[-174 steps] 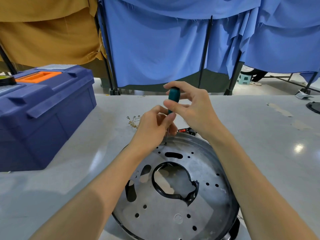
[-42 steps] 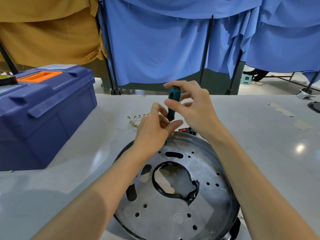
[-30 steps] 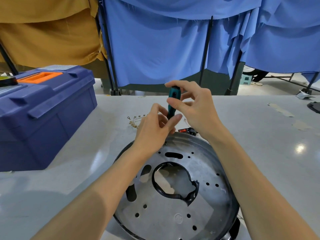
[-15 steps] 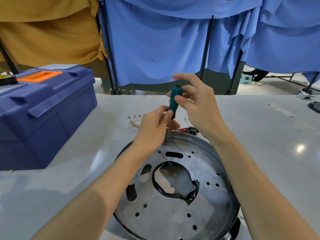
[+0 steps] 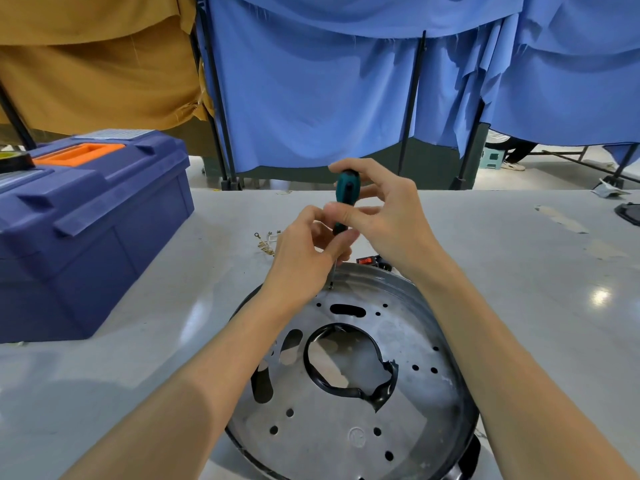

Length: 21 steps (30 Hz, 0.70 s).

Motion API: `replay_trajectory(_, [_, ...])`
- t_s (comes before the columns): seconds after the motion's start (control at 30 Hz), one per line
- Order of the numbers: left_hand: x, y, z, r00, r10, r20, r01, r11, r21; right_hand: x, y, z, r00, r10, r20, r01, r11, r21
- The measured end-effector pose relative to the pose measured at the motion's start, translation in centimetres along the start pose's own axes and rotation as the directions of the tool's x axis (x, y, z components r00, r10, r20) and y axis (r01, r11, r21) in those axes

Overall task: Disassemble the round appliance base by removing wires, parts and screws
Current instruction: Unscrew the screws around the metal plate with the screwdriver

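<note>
The round metal appliance base (image 5: 349, 403) lies flat on the table near me, with a large jagged centre hole and several small holes. My right hand (image 5: 384, 216) grips the teal handle of a screwdriver (image 5: 344, 192), which stands upright with its tip on the base's far rim. My left hand (image 5: 304, 258) pinches the screwdriver's thin shaft just above the tip. The screw under the tip is hidden by my fingers.
A blue toolbox (image 5: 79, 220) with an orange handle stands at the left. Small loose terminals and screws (image 5: 266, 242) lie beyond my left hand. A red switch part (image 5: 369, 261) sits behind the base. Blue curtains hang past the table's far edge.
My right hand's fingers have shifted round the teal handle, closing on it again after opening half a second ago. The left hand stays on the shaft. The base has not moved.
</note>
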State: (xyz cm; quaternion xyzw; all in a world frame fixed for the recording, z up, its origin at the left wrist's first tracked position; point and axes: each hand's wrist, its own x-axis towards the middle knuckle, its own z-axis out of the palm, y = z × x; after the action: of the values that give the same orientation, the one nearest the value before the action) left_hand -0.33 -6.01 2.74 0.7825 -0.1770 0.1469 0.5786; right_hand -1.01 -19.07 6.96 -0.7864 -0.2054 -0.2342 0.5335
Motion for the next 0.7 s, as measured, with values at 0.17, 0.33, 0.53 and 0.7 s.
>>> replay_trajectory(0.17, [0.03,0.04,0.03,0.999,0.010,0.048,-0.009,1.000,-0.020,0.26,0.10,-0.58,0.999,0.007,-0.052,-0.007,1.000,-0.009])
replay_trajectory(0.33, [0.07,-0.17,-0.21,1.000,-0.005,0.020,0.006,0.999,-0.037,0.09,0.00,-0.37,1.000,0.015,-0.002,-0.015,0.999,0.036])
replay_trajectory(0.53, [0.11,0.23,-0.01,0.998,-0.006,0.055,0.008,1.000,-0.030,0.15,-0.05,-0.42,1.000,0.002,-0.003,-0.002,1.000,0.002])
replay_trajectory(0.7, [0.05,0.15,-0.16,1.000,-0.008,0.022,0.009,0.999,-0.047,0.03,-0.14,-0.15,1.000,-0.005,0.031,0.004,1.000,0.008])
